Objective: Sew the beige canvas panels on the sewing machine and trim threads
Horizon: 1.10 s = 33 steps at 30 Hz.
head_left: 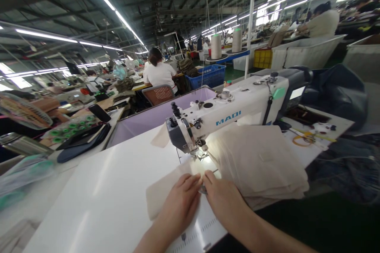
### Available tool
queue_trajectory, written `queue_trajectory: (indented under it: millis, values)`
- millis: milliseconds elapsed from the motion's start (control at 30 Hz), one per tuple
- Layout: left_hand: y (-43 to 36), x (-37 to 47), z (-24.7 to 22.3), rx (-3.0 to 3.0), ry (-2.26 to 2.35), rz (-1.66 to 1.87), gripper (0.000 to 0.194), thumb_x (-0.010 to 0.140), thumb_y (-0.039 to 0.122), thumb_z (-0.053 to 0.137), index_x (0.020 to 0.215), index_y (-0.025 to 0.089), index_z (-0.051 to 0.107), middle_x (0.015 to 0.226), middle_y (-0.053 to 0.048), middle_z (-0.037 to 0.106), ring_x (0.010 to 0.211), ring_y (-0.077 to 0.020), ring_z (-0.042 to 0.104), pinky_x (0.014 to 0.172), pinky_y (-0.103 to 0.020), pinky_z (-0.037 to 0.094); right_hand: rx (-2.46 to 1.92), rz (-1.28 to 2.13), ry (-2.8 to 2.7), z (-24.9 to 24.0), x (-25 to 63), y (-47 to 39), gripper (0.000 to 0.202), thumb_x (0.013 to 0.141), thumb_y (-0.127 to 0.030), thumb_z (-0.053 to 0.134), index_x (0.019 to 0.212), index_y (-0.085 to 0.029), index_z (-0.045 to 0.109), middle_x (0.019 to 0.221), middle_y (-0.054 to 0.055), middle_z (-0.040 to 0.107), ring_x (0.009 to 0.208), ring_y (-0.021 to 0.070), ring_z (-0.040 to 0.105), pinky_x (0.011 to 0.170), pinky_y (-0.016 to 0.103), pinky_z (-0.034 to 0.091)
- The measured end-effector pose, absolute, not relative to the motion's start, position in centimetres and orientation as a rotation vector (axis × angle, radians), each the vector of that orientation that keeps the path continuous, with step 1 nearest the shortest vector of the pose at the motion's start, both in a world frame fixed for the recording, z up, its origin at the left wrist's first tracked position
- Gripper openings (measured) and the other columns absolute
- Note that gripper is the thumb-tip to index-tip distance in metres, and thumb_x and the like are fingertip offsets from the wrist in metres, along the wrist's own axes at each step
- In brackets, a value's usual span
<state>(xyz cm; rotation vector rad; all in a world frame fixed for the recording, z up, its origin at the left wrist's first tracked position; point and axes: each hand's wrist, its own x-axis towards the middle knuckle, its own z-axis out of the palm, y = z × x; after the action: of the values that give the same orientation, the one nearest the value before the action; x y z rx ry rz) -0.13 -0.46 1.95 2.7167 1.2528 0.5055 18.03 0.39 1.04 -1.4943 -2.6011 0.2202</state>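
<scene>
clearly, both hands meet in front of the needle of a white sewing machine (237, 106), fingers bent and fingertips almost together. the left hand (182, 194) rests on a beige cloth piece (158, 195), which lies flat on the white table (86, 201) and runs toward the presser foot (202, 155) at twelve o'clock. the right hand (221, 191) is just beside it; whether either pinches the cloth, i cannot tell. at two o'clock from the hands, a beige fabric stack (261, 166) lies in layers under the machine's arm.

as for containers, a lilac bin (142, 120) sits beyond the table between ten and eleven o'clock, its bottom out of sight. farther off at twelve is a blue crate (212, 77), with dark folded cloth (188, 67) piled at its left end, inside or behind it, i cannot tell. at one o'clock stands a yellow crate (263, 58), touching or close to a pale grey bin (308, 53); their contents are hidden. at ten o'clock, a clear plastic bag (73, 127) holds green-centred spools, near a metal flask (25, 143).
</scene>
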Motion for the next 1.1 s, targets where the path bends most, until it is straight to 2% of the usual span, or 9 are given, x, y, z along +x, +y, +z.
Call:
queue_trajectory:
  millis: [200,433,600,900,1100]
  values:
    - [-0.2,-0.2,2.4,2.778,1.278,0.416,0.042,0.096,0.015,0.048,0.136,0.024,0.059,0.133,-0.01,0.065,0.116,-0.027,0.06,0.099,-0.047,0.055,-1.531,0.159,-2.568,0.8,17.9,0.3,0.034,0.089,0.002,0.048,0.116,-0.012,0.064,0.108,0.013,0.067,0.07,0.0185,0.071,0.056,0.026,0.054]
    - [0.2,-0.6,2.8,2.83,1.314,0.346,0.036,0.099,0.021,0.05,0.132,0.026,0.062,0.135,-0.007,0.065,0.117,-0.0275,0.061,0.095,-0.048,0.055,-1.568,0.404,-2.616,2.9,18.2,0.9,0.035,0.095,-0.001,0.042,0.121,-0.012,0.063,0.095,0.014,0.074,0.078,0.025,0.075,0.062,0.031,0.057]
    - [1.1,-1.0,2.7,2.833,1.34,0.324,0.036,0.1,0.023,0.049,0.133,0.025,0.061,0.136,-0.007,0.065,0.12,-0.0276,0.06,0.099,-0.048,0.053,-1.556,0.477,-2.635,3.8,18.1,1.9,0.031,0.094,-0.004,0.046,0.119,-0.012,0.063,0.095,0.014,0.076,0.084,0.0244,0.076,0.066,0.028,0.056]
    - [3.8,-2.0,2.7,2.827,1.397,0.276,0.035,0.1,0.027,0.046,0.13,0.022,0.064,0.133,-0.009,0.066,0.121,-0.0279,0.06,0.098,-0.047,0.052,-1.604,0.423,-2.576,3.6,17.3,3.1,0.029,0.095,-0.006,0.046,0.117,-0.014,0.062,0.092,0.014,0.075,0.083,0.022,0.075,0.067,0.024,0.054]
    - [5.5,-2.5,2.6,2.791,1.445,0.276,0.037,0.1,0.029,0.047,0.133,0.022,0.062,0.136,-0.009,0.064,0.124,-0.0266,0.057,0.104,-0.047,0.049,-1.604,0.38,-2.549,3.3,17.3,2.8,0.028,0.094,-0.004,0.044,0.113,-0.014,0.062,0.091,0.014,0.075,0.081,0.0216,0.075,0.069,0.025,0.055]
